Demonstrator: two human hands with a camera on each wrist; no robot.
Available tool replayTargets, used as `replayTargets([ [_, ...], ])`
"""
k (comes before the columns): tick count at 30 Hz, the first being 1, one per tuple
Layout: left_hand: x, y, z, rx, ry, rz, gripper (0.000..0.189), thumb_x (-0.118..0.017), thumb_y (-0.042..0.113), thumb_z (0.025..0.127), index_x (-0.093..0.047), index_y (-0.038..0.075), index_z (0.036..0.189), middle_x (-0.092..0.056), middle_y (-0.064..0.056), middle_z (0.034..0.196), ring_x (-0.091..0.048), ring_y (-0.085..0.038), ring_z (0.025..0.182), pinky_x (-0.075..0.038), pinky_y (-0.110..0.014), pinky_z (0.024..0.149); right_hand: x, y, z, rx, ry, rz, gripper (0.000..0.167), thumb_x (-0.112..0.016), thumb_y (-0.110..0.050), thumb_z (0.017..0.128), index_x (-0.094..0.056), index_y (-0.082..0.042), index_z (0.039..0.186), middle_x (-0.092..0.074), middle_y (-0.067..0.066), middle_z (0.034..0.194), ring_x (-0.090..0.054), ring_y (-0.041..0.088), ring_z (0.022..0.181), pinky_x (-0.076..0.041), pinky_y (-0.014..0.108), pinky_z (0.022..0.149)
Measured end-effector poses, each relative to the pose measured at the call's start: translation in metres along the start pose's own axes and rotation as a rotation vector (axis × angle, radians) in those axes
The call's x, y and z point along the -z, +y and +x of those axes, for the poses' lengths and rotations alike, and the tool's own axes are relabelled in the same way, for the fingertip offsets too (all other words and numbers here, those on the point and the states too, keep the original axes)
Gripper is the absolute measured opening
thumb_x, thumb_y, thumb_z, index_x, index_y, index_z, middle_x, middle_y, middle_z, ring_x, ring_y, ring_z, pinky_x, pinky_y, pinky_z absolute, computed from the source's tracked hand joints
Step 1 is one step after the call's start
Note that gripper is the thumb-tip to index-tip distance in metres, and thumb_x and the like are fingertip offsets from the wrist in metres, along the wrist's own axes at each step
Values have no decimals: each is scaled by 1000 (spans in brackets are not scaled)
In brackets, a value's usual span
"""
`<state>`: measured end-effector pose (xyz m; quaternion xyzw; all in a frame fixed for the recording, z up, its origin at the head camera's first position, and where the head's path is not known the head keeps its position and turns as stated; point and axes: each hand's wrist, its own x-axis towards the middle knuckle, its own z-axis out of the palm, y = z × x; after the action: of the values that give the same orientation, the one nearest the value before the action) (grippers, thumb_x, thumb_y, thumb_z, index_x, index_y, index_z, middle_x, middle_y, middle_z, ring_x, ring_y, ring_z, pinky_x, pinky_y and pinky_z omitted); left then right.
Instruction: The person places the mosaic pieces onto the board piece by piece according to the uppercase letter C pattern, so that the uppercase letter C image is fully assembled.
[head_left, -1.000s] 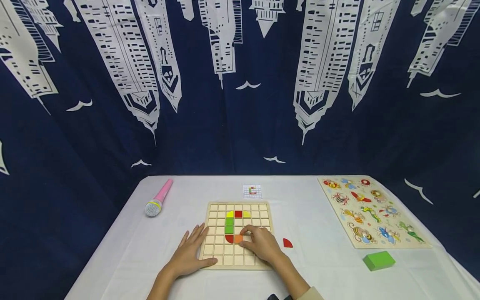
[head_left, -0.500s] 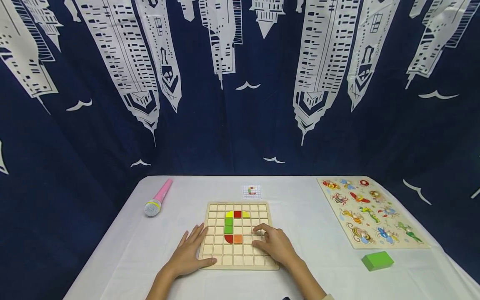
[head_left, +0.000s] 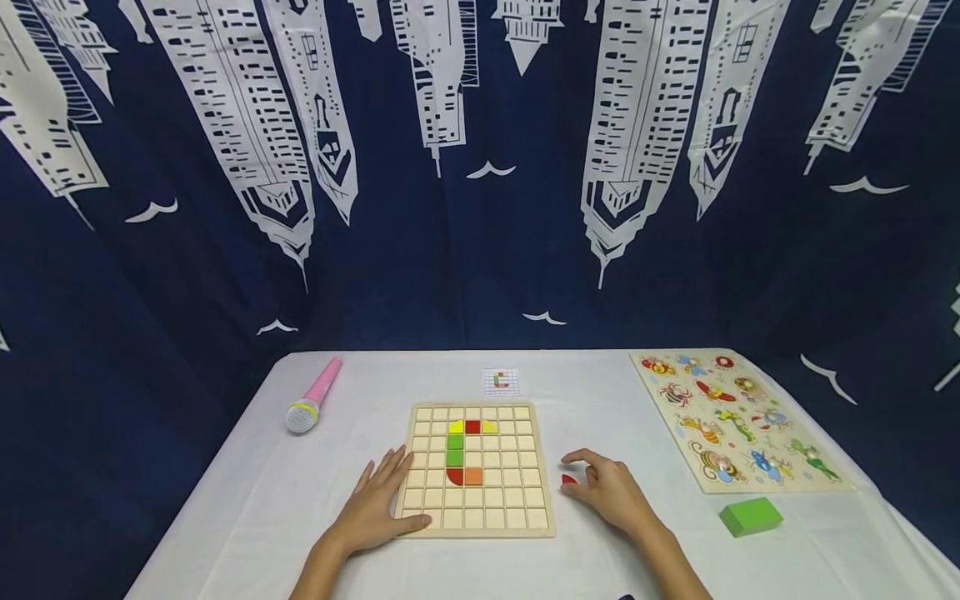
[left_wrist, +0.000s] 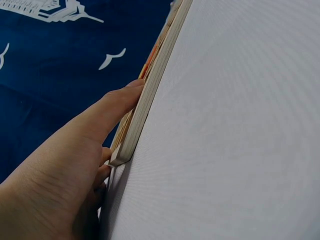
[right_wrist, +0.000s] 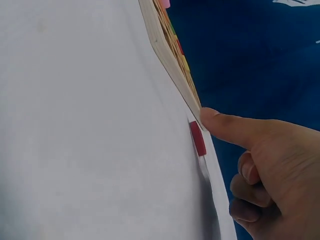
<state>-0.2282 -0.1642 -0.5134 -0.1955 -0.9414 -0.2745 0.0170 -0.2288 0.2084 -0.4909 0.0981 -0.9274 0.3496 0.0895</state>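
Note:
A wooden grid board (head_left: 506,497) lies on the table with yellow, red, green and orange pieces set in its cells. My left hand (head_left: 372,510) rests at its left side, fingers spread, thumb on the near left corner. To the right of the board lies a loose red quarter-circle piece (head_left: 567,479), partly hidden by my right hand (head_left: 615,494). The right thumb and index finger are parted around it, the other fingers bent. In the right wrist view the red piece (right_wrist: 198,138) lies on the cloth, apart from the thumb.
A small pattern card (head_left: 501,382) lies behind the board. At the left is a pink toy microphone (head_left: 313,396). On the right sit an insect picture board (head_left: 738,425) and a green block (head_left: 751,517).
My right hand has let go of the orange square, which sits in the board, and moved right to the loose red piece. The left hand stays where it was.

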Motion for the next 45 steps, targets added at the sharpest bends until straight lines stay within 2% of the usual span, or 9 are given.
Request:
replayTargets([
  [5,0,-1,-1,6,3,-3,101,-61,68,71,-29,6,144,-21,-11,151,-12,-26,139,-2,-46,112,-1,7,-1,7,-26,-1,33,-80,-23,71,-67,-16,101,-34,-9,47,-25,2,42,-27,19,40],
  [12,-1,-1,-1,5,8,-6,101,-61,68,71,-30,6,144,-22,-11,151,-12,-26,139,-3,-47,112,-5,10,3,74,-20,14,24,-78,-20,73,-69,-18,95,-33,-10,47,-24,1,41,-25,18,39],
  [16,-2,-1,0,0,7,-6,100,-61,68,71,-30,7,144,-22,-11,151,-12,-26,139,-3,-47,112,-2,12,2,48,-25,-3,21,-78,-26,73,-69,-21,91,-34,-10,47,-24,1,42,-24,18,39],
  [21,-1,-1,0,0,8,-4,100,-61,68,71,-30,7,144,-22,-11,151,-12,-26,139,-3,-47,111,5,17,-1,7,-59,-14,29,-81,-31,69,-69,-22,94,-35,-10,47,-26,2,42,-25,19,40],
  [35,-1,-1,0,-8,24,0,100,-62,67,70,-31,7,144,-23,-12,150,-15,-28,139,-4,-49,111,10,25,-3,23,-71,5,29,-80,-33,69,-68,-20,93,-33,-10,47,-24,2,41,-25,18,40],
  [45,0,2,1,19,13,-10,102,-62,69,69,-30,8,144,-21,-10,151,-12,-25,139,-2,-47,111,7,24,-1,64,-55,13,23,-78,-33,72,-69,-24,90,-34,-12,46,-26,1,41,-26,17,39],
])
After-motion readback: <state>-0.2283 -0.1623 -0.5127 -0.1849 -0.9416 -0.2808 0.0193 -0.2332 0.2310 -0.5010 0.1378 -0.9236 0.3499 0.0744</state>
